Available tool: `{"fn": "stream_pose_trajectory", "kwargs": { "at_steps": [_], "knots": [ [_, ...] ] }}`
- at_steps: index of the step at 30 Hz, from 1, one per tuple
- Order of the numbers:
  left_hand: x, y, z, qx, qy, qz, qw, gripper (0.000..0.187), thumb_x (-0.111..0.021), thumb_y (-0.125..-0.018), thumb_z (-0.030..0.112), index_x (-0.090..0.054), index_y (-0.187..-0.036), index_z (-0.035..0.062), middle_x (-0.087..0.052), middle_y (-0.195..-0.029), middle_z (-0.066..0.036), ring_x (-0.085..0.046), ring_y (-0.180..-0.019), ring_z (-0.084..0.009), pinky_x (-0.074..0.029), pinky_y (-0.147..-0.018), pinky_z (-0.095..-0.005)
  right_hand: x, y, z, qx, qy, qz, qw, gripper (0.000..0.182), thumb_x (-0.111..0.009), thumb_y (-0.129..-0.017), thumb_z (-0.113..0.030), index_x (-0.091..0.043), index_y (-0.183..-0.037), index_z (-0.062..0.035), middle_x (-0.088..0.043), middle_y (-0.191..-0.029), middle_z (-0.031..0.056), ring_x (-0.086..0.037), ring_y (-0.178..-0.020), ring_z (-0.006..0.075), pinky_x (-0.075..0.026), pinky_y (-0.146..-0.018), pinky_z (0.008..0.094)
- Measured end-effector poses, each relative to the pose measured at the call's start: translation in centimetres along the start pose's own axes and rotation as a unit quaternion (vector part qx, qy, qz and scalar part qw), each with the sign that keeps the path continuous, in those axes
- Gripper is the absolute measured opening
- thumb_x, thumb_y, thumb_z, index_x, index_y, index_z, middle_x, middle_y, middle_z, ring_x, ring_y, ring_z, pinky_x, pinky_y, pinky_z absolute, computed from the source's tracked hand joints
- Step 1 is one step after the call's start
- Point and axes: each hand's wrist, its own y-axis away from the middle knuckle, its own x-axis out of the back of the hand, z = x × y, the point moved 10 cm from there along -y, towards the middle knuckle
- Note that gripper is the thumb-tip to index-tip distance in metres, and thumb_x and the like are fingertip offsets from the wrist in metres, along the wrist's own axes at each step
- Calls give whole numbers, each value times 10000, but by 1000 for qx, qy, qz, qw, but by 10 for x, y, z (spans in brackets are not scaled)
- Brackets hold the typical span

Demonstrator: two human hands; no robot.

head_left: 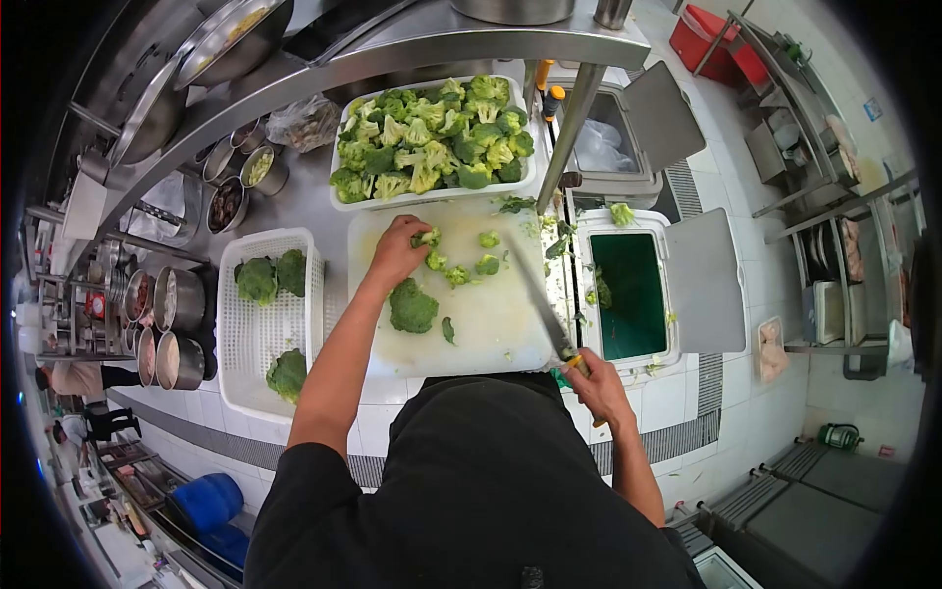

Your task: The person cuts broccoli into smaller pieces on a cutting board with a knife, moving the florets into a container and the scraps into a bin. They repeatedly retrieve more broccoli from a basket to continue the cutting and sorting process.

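Observation:
My left hand is closed around a small broccoli floret over the upper left of the white cutting board. In my right hand is a kitchen knife with a yellow and black handle, its blade slanting up and left over the board's right side. Several cut florets lie between hand and blade. A larger broccoli head rests just below my left hand, with a loose leaf to its right. Beyond the board, a white tray is heaped with broccoli florets.
Left of the board stands a white perforated basket holding several broccoli heads. A lidded bin, open and green inside, is on the right. A steel shelf and its post cross above the counter. Metal pots line the left.

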Motion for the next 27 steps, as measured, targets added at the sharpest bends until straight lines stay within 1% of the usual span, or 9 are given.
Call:
{"fn": "stream_pose_trajectory", "kwargs": {
  "at_steps": [4,6,9,11,12,14,19,24,27],
  "knots": [
    [-7,2,-8,7,-29,-12,999,381,-724,-835,92,-699,-1215,78,-617,-1282,-108,-661,-1048,-288,-542,-912,-386,-20,-4,-48,96,172,-44,979,430,-653,-968,-461,-645,-1163,-78,-711,-824,232,-684,-823,464,-523,-738,520],
    [-1,6,-7,23,-16,0,1000,362,-724,-839,103,-704,-1199,79,-604,-1308,-101,-665,-1043,-280,-542,-915,-391,-25,-8,-51,105,165,-28,980,421,-651,-968,-460,-644,-1140,-75,-710,-839,246,-681,-838,474,-519,-741,532],
    [-15,16,13,28,-31,-82,996,594,-802,-811,247,-636,-1375,167,-486,-1517,-117,-617,-1228,-352,-533,-1001,-435,-10,-8,-54,99,94,56,989,417,-646,-971,-456,-641,-1134,-72,-708,-829,250,-681,-836,481,-516,-731,531],
    [-36,29,43,27,-184,-128,974,943,-868,-740,424,-440,-1571,304,-258,-1690,-142,-451,-1417,-480,-506,-1073,-524,-5,-16,-34,33,44,58,997,419,-643,-971,-454,-642,-1149,-75,-705,-816,254,-679,-826,488,-510,-723,534],
    [-43,28,55,26,-184,-127,974,943,-868,-740,424,-440,-1571,304,-258,-1690,-142,-451,-1417,-480,-506,-1073,-524,-3,-17,-32,34,44,59,997,419,-643,-971,-454,-642,-1149,-75,-705,-816,254,-679,-826,488,-510,-723,534],
    [-70,28,67,45,-249,-198,947,1188,-892,-665,548,-245,-1649,389,-97,-1741,-150,-282,-1489,-577,-489,-1092,-590,3,-18,-25,22,41,75,996,424,-642,-968,-456,-642,-1159,-78,-703,-810,258,-679,-830,493,-506,-724,540],
    [-107,8,89,-22,-280,-201,938,1000,-847,-754,489,-351,-1616,382,-100,-1735,-160,-448,-1357,-541,-555,-1009,-547,8,-14,-17,6,43,80,996,434,-642,-964,-462,-640,-1151,-70,-704,-820,261,-680,-842,495,-509,-734,543],
    [-110,0,77,-5,-193,-79,978,614,-775,-819,332,-601,-1406,289,-369,-1534,-168,-567,-1187,-480,-576,-927,-499,-1,-13,2,-1,5,97,995,439,-646,-956,-456,-635,-1136,-55,-711,-871,284,-679,-891,506,-516,-766,547],
    [-108,-4,71,-12,-126,-55,990,516,-739,-814,264,-634,-1319,244,-429,-1442,-144,-596,-1154,-427,-571,-897,-482,-2,-13,9,-7,-9,104,994,441,-651,-951,-452,-634,-1129,-49,-711,-891,293,-674,-910,516,-516,-781,555]
  ]
}}
